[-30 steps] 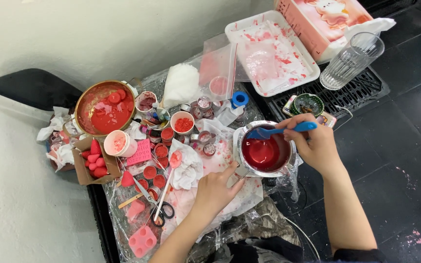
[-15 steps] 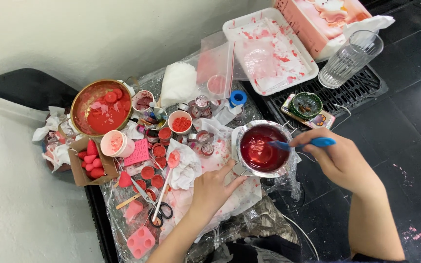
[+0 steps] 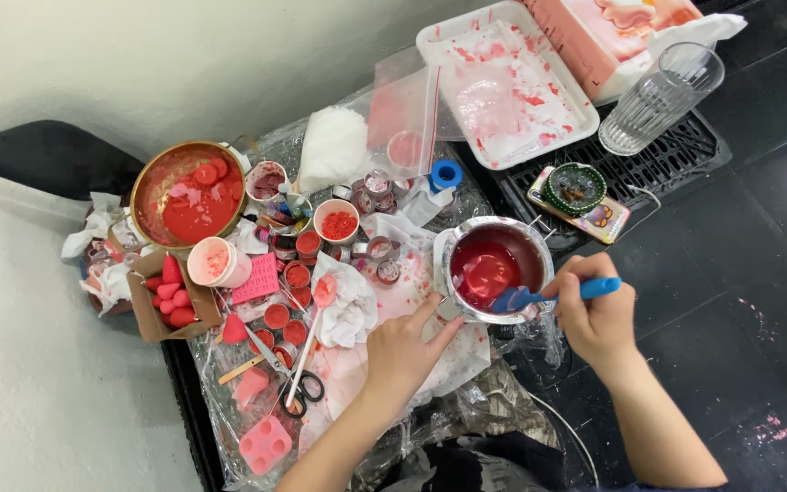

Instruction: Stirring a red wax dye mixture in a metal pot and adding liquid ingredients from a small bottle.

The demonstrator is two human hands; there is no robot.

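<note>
Looks to me like home craft corner for wax or candle pouring, set low on dark tiled floor against plain white wall. Between my hands: metal pot (image 3: 494, 269) of red melt. Left of left hand (image 3: 403, 351): small tins (image 3: 298, 273) with red fill, pink silicone mould (image 3: 264, 445), scissors (image 3: 302, 387), bowl (image 3: 189, 194) of red pieces. Beyond right hand (image 3: 594, 314): stained white tray (image 3: 503, 87), glass tumbler (image 3: 658, 87).

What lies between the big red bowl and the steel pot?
In the head view, between the bowl and the pot: a white cup of red bits and small metal tins.
</note>
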